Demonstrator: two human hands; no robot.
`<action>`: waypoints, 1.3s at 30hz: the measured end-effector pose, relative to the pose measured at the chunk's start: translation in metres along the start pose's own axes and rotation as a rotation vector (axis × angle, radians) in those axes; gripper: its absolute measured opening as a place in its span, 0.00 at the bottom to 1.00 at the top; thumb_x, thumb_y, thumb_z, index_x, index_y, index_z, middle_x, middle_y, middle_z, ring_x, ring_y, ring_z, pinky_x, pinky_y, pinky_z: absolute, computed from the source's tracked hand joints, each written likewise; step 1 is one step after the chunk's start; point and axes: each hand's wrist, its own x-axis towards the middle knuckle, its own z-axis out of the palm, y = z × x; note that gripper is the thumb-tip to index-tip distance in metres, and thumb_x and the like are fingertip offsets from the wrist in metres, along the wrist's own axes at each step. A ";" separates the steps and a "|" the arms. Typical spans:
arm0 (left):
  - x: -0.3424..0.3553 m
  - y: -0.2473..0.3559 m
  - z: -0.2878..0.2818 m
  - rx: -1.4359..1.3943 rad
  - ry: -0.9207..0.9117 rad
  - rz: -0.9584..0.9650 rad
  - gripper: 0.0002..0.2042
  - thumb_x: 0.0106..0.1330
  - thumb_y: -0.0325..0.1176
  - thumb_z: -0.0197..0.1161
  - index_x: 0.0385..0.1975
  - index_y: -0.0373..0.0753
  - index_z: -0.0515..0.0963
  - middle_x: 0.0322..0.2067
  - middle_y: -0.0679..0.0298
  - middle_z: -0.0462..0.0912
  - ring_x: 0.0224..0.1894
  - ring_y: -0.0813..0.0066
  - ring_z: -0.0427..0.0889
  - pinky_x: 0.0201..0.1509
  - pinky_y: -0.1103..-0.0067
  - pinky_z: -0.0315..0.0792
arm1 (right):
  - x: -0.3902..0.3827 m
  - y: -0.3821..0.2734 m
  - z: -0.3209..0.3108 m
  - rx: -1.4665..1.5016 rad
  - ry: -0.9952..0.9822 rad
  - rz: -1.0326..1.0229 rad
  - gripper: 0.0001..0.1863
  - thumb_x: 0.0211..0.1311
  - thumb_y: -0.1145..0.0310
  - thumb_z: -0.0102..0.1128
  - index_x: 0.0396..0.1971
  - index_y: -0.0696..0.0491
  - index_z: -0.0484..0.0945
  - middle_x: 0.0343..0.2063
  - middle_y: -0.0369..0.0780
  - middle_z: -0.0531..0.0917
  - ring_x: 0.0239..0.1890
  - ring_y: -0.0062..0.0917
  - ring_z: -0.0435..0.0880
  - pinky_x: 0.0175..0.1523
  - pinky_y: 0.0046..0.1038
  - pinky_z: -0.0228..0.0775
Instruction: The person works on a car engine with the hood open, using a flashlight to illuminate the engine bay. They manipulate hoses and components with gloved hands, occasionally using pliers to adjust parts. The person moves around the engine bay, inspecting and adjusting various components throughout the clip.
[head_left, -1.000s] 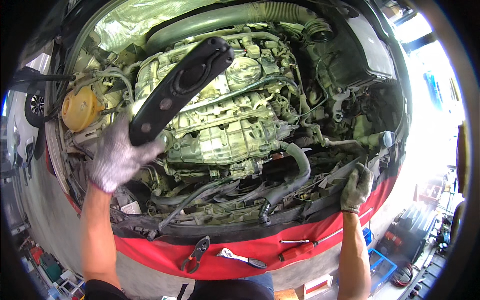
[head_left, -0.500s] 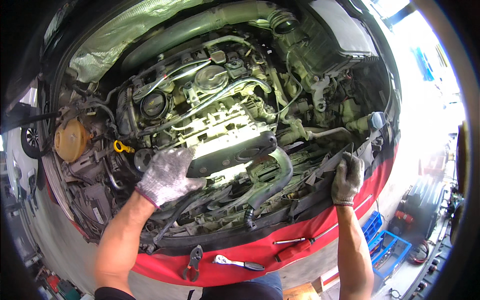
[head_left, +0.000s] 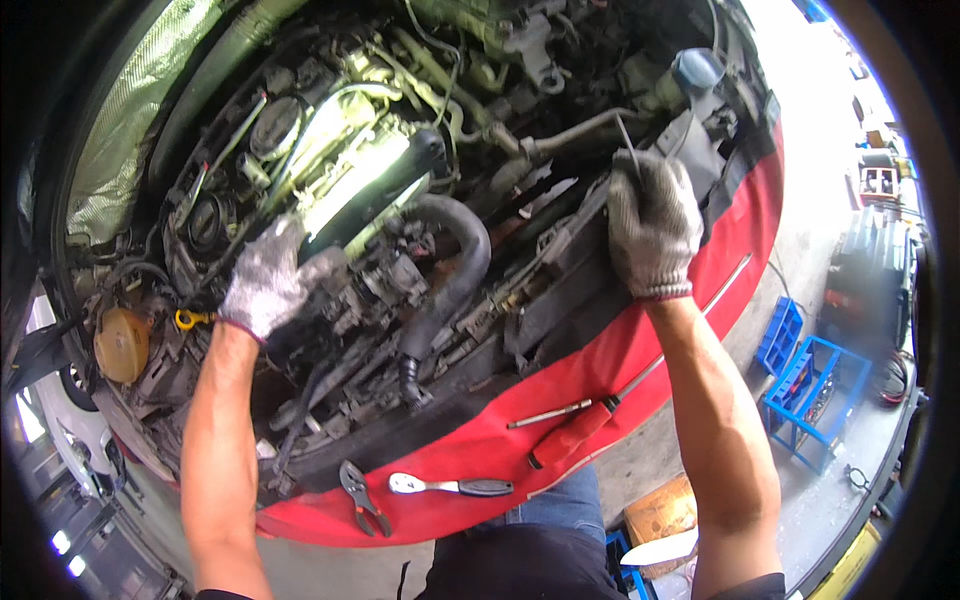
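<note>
My left hand (head_left: pixel 268 275), in a grey knit glove, is at the lower end of a long black work light (head_left: pixel 375 195). The end of the light sits between my thumb and fingers, and its bright strip shines on the engine (head_left: pixel 325 140). My right hand (head_left: pixel 655 222), gloved too, is closed around a thin metal rod (head_left: pixel 627 140) that sticks up past the fingers. That hand is over the front edge of the engine bay, at the right. A thick black hose (head_left: pixel 465 245) curves between my hands.
On the red fender cover (head_left: pixel 450 515) lie pliers (head_left: pixel 362 497), a ratchet (head_left: pixel 450 486), a red-handled screwdriver (head_left: pixel 575 435) and a metal bar (head_left: pixel 550 414). An orange reservoir (head_left: pixel 122 345) is at the left. A blue rack (head_left: pixel 815 395) stands on the floor at the right.
The view has turned and come closer, so the engine bay appears tilted. The work light stands farther from the black hose, my left hand still at its end. My right hand keeps the rod.
</note>
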 end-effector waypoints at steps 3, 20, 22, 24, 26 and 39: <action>0.019 0.043 -0.041 -0.243 -0.219 -0.126 0.37 0.64 0.56 0.65 0.67 0.38 0.67 0.61 0.48 0.75 0.59 0.51 0.78 0.63 0.65 0.71 | -0.006 0.007 -0.002 0.015 0.051 0.007 0.07 0.56 0.71 0.65 0.36 0.52 0.82 0.29 0.43 0.81 0.32 0.39 0.83 0.39 0.34 0.76; 0.064 0.140 -0.069 0.069 0.065 -0.347 0.26 0.72 0.51 0.59 0.61 0.37 0.73 0.57 0.46 0.76 0.59 0.45 0.76 0.63 0.62 0.70 | 0.001 0.036 -0.035 0.457 -0.254 -0.029 0.16 0.45 0.68 0.68 0.38 0.51 0.78 0.27 0.39 0.75 0.30 0.34 0.78 0.34 0.37 0.69; 0.091 0.161 -0.068 -0.022 0.080 -0.352 0.22 0.71 0.46 0.60 0.56 0.36 0.76 0.55 0.50 0.79 0.58 0.48 0.78 0.63 0.63 0.70 | 0.003 0.047 -0.045 0.473 -0.402 -0.071 0.19 0.46 0.66 0.68 0.41 0.51 0.78 0.30 0.39 0.76 0.32 0.33 0.79 0.36 0.37 0.69; 0.123 0.185 -0.071 -0.113 0.081 -0.340 0.20 0.69 0.43 0.61 0.53 0.35 0.79 0.54 0.51 0.80 0.57 0.51 0.78 0.63 0.64 0.70 | 0.007 0.054 -0.044 0.573 -0.354 -0.074 0.19 0.43 0.69 0.71 0.40 0.51 0.81 0.25 0.37 0.75 0.27 0.32 0.78 0.31 0.35 0.68; 0.151 0.193 -0.068 -0.074 0.124 -0.290 0.16 0.70 0.40 0.59 0.51 0.38 0.80 0.53 0.53 0.81 0.57 0.54 0.80 0.63 0.65 0.71 | 0.014 0.060 -0.047 0.602 -0.401 -0.082 0.21 0.44 0.67 0.71 0.42 0.51 0.81 0.25 0.35 0.75 0.26 0.30 0.78 0.30 0.34 0.68; 0.256 0.173 -0.066 -0.395 0.038 -0.735 0.17 0.71 0.43 0.58 0.47 0.34 0.82 0.45 0.47 0.85 0.47 0.56 0.84 0.54 0.69 0.74 | 0.009 0.070 -0.041 0.703 -0.416 -0.054 0.24 0.40 0.67 0.72 0.44 0.51 0.83 0.21 0.33 0.78 0.21 0.27 0.77 0.26 0.31 0.67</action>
